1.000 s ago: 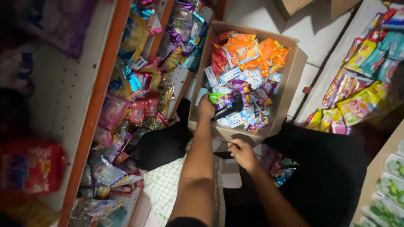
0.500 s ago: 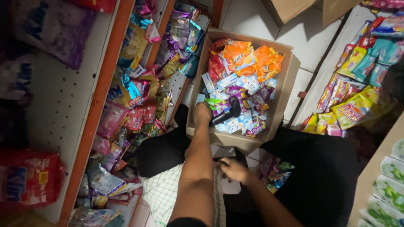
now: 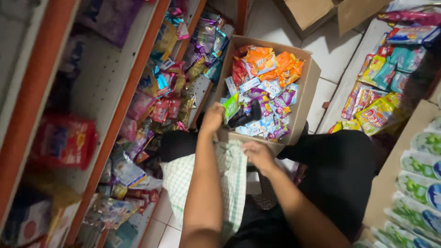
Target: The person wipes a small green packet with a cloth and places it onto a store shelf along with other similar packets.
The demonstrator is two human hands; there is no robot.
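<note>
My left hand [image 3: 212, 118] reaches into an open cardboard box [image 3: 307, 94] on the floor. It grips a green snack packet [image 3: 231, 106], and a black object [image 3: 245, 115] lies right next to it. The box is full of orange, red, blue and purple packets [image 3: 271, 64]. My right hand [image 3: 257, 154] lies at the box's near edge with its fingers curled over the top of a green-checked white cloth [image 3: 197, 177] on my lap. Whether it grips the cloth is unclear.
Orange-edged shelves [image 3: 120, 119] packed with snack packets run along the left. More packets hang on a rack [image 3: 381, 87] at the right, with green and white packs [image 3: 420, 174] below. Another cardboard box [image 3: 317, 14] stands at the back on the white tiled floor [image 3: 330, 50].
My right hand dropped toward my lap, then came back up to the box's near edge. My left hand stayed in the box with the green packet.
</note>
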